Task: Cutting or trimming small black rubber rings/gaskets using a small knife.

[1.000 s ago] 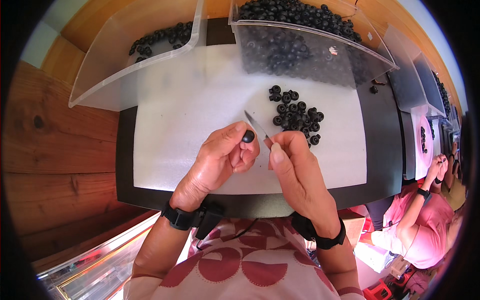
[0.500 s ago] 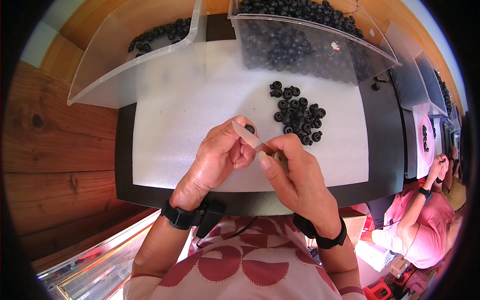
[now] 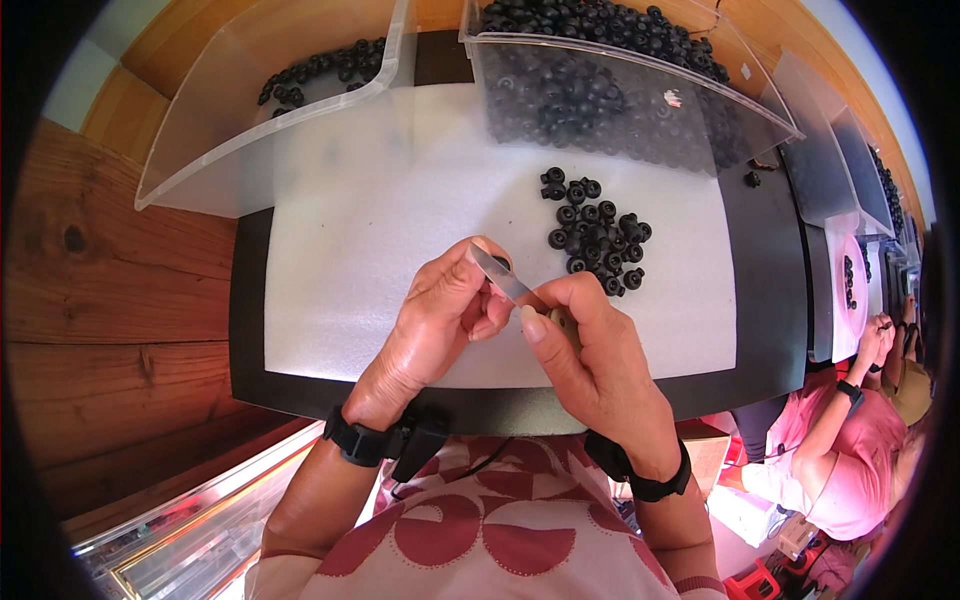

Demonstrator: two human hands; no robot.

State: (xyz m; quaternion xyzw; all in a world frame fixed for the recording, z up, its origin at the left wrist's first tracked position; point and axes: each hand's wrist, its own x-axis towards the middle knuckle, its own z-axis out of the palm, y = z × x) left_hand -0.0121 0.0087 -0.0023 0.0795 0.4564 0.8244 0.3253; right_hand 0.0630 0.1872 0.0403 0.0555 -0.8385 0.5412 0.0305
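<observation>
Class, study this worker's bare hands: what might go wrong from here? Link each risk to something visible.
1. The knife has its blade close to the bare fingers of the left hand, so a slip might cut them.
2. The small black piece in that hand looks rounded and might twist loose.
3. Loose black pieces lie just beyond the right hand; a knock might scatter them.

From the centre of the mat (image 3: 350, 260), a left bin (image 3: 215, 170) stands at ten o'clock, a right bin (image 3: 640, 125) at one, both holding pieces (image 3: 600, 15); a pile (image 3: 598, 233) lies at three (a stray piece (image 3: 752, 179) sits off the mat).
</observation>
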